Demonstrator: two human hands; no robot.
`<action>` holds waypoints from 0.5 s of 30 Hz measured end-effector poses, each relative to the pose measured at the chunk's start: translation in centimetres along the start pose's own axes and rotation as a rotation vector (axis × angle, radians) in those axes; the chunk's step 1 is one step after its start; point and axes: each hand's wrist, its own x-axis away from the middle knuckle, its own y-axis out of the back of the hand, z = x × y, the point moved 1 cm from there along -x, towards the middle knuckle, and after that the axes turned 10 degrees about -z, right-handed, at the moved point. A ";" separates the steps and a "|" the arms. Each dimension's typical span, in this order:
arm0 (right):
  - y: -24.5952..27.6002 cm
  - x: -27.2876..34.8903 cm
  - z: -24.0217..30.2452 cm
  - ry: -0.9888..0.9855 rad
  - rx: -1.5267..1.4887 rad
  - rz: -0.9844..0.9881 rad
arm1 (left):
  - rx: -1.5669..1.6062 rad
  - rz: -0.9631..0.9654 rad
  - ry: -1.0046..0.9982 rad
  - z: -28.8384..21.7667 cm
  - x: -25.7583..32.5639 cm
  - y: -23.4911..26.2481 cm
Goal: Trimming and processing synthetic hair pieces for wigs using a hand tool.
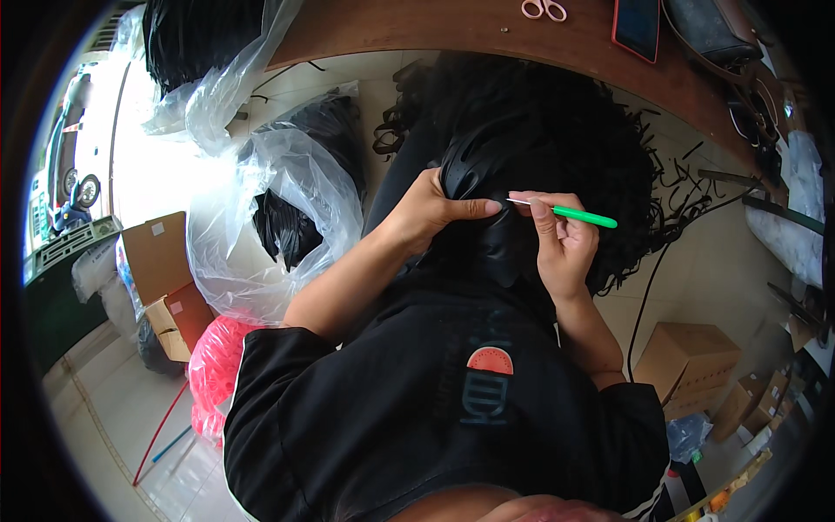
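A heap of glossy black strips point(557, 113) lies across my lap and spreads toward the table, its cut ends curling at the edges. My left hand point(439, 209) is closed on some of these black strips, thumb stretched out along the top and pointing right. In my right hand point(561, 239) is a slim green-handled tool point(584, 216), pinched between thumb and fingers. Its thin pale metal tip points left, close to my left thumb. Whether the tip touches a strip I cannot make out. Dark material hides my left fingers.
A brown table point(417, 26) curves across the far side, bearing pink-handled scissors point(544, 10) and a red-edged phone point(637, 26). Clear plastic bags point(217, 235) with black strips stand on the left. A cardboard box point(687, 365) sits at right; loose strips litter the floor near a black cable point(651, 287).
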 end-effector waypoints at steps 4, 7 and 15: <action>0.1 0.0 -0.1 0.025 0.012 -0.012 | -0.023 0.018 -0.026 0.2 -0.2 0.1; 0.1 0.1 -0.3 0.079 0.089 -0.013 | -0.033 0.019 -0.046 0.0 -0.1 -0.2; 7.6 -6.7 -4.3 0.422 0.672 -0.510 | -0.133 -0.041 -0.125 -0.3 0.2 1.4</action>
